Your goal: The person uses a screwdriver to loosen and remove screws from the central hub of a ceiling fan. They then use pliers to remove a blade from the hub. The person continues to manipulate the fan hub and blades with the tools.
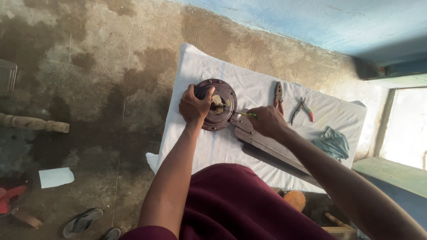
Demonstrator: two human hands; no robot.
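— Hands first: where are they, relative to the round dark-brown metal fan motor housing (217, 105)?

— That housing lies on a white woven sheet (249, 89) spread over the concrete floor (89, 80). The left hand (194, 108) is clenched over the housing's near-left rim, pinning it down. The right hand (267, 121), just right of the housing, grips a thin yellow-green-handled screwdriver (246, 114) whose tip points at the spot where a long brown metal fan blade (275, 151) meets the housing.

— So which step is this?

— I'd judge a screw at the blade bracket is being worked; whether tightened or loosened I cannot tell.

— What would the next move call for?

— Probably steady downward pressure on the driver while the left hand keeps the housing from spinning.

— Anything else nearby?

— Beyond the right hand, further right of the housing, lie dark pliers (279, 94) and red-and-green-handled pliers (302, 110). A crumpled teal cloth (333, 143) sits well to the right.
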